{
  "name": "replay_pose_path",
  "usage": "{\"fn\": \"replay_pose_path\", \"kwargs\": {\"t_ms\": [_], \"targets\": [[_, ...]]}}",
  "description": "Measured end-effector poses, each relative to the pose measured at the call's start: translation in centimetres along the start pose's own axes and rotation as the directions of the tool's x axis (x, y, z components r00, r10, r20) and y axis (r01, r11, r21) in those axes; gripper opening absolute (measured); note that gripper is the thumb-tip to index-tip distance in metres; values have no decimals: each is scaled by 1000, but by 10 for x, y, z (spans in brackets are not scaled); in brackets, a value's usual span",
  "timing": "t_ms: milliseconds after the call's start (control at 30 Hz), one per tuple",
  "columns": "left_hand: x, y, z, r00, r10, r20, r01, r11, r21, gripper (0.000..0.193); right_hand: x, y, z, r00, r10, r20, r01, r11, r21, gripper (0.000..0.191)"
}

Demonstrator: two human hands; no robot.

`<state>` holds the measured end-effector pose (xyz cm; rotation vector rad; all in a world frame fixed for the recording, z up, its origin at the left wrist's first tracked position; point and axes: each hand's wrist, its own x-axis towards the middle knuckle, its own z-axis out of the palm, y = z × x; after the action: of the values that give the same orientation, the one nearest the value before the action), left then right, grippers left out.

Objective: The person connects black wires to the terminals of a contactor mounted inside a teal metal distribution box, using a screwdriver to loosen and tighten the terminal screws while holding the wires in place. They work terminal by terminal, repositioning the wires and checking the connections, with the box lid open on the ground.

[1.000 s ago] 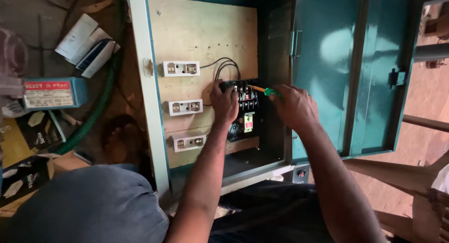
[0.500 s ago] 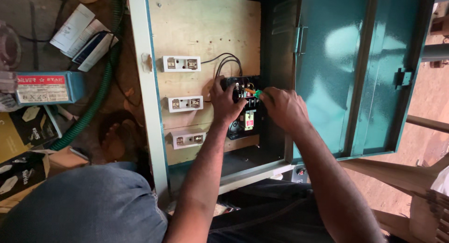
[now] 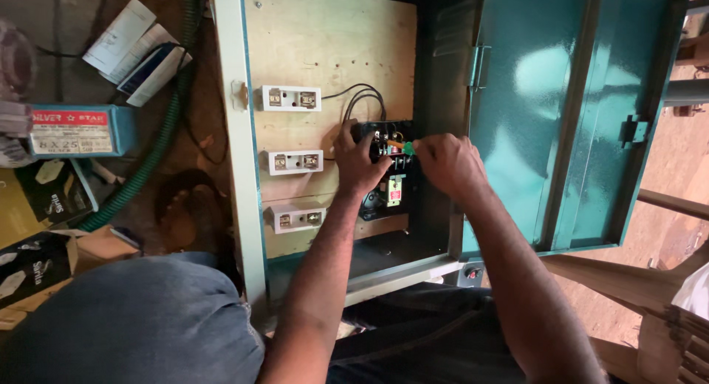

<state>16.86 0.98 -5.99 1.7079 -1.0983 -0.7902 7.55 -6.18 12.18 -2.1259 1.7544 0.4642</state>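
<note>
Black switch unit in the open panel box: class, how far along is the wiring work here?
Done: three white fuse holders sit fixed on the plywood backboard, and black cables run to the black switch unit. In hand: the left hand steadies the unit while the right hand works a green-handled screwdriver at its top terminals. Left: the teal door stands open.

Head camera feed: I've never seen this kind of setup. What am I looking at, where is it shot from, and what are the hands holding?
The view comes from a camera on the person's head, looking down at their own bare arms. They face an open teal metal cabinet with a plywood backboard. Three white fuse holders are mounted in a column on it. The left hand rests on a black switch unit with black wires looping into its top. The right hand holds a green-handled screwdriver against that unit. Boxes and a green hose lie on the floor to the left.
</note>
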Motion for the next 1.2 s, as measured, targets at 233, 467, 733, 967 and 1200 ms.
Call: {"fn": "replay_pose_path", "kwargs": {"t_ms": [233,467,733,967,1200], "targets": [[1,-5,0,1000,-14,-4,14,1000,-21,61,6,-4,0,1000,-20,-24,20,1000,-20,33],[0,-8,1,999,-37,25,37,999,-3,63,8,-4,4,1000,-1,-4,0,1000,-24,34],[-3,-9,2,1000,-25,12,25,1000,-5,62,1,0,11,992,-111,-65,103,988,-115,28],[6,2,-1,980,172,-97,-156,976,153,67,9,-17,9,998,-5,67,28,940,-339,43],[5,5,-21,981,188,-48,-183,980,82,64,-5,-43,-3,978,-199,-57,191,974,-123,35]]}}
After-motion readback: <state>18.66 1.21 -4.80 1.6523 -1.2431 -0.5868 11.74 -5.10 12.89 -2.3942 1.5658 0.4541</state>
